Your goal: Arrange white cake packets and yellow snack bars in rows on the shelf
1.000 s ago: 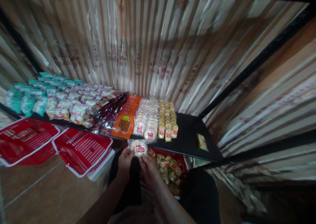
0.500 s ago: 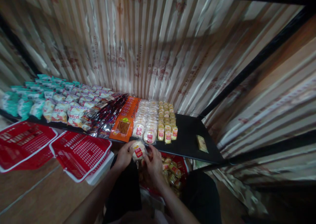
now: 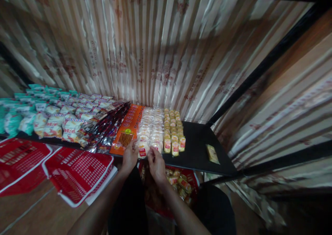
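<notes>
Between my left hand and my right hand is a round white cake in a clear wrapper with a red label. Both hands pinch its sides at the front edge of the black shelf. It sits at the front of the left column of wrapped white cakes; whether it rests on the shelf I cannot tell. To the right of these stand rows of small yellow packets. On the left lies an orange bag of stick snacks.
Below the shelf by my knees, a red basket holds loose yellow packets. Two red baskets stand lower left. Dark shiny packs, white snack bags and teal bags line the shelf's left. One yellow packet lies apart at right.
Both hands have raised the wrapped white cake from in front of the shelf to the front of the left white column. The view has shifted slightly.
</notes>
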A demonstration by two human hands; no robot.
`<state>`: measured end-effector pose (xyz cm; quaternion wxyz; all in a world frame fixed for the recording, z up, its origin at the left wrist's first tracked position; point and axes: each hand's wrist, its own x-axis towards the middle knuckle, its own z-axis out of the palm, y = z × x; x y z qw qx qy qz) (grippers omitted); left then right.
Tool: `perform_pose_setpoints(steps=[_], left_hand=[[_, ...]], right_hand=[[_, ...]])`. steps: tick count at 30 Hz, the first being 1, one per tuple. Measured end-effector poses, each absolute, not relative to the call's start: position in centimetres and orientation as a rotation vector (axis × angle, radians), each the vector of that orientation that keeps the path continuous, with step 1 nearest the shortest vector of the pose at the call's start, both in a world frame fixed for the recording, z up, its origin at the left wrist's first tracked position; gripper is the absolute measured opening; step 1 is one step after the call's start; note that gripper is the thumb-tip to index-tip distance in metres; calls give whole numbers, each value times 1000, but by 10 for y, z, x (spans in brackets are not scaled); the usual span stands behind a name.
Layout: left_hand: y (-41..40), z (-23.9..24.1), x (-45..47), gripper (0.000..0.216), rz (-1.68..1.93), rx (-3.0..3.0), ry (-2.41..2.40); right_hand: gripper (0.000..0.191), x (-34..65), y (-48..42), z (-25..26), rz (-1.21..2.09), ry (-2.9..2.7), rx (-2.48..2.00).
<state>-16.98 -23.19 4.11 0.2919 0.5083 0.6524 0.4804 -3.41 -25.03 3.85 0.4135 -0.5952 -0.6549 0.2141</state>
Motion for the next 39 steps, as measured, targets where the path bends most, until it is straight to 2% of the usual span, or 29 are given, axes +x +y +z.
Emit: perform_pose_setpoints(steps=[4, 10, 19, 25, 39], left_hand=[[-221, 35, -173, 40, 1230, 1510, 1748], [-209, 27, -171, 45, 1230, 1617, 1839], [-220, -2, -145, 51, 1419, 1769, 1962], [-226, -21, -142, 46, 1412, 1937, 1940], [-216, -24, -131, 50, 1480, 1805, 1949]], right_hand=[[36, -20, -248, 28, 149, -1868, -1428], [43, -6, -243, 9, -95, -2035, -1491], [40, -4, -240, -1, -182, -2049, -1454], [38, -5, -244, -1, -273, -1982, -1491], [47, 2, -235, -8, -217, -1978, -1364]])
